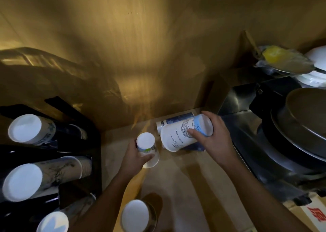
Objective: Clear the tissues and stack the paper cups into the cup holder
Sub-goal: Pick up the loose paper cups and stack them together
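My left hand grips a small upside-down paper cup with a green and blue print, standing on the counter. My right hand holds a larger white paper cup with a blue band and line drawings, tilted on its side just above a blue-printed cup lying against the wall. Another upside-down cup stands near the front edge. A black cup holder at the left carries stacks of cups in its slots, bottoms toward me. No tissues show.
A wooden wall rises behind the beige counter. At the right stand metal pans and a steel appliance, with white bowls and a wrapped yellow item behind. A cardboard box with red print sits at the lower right.
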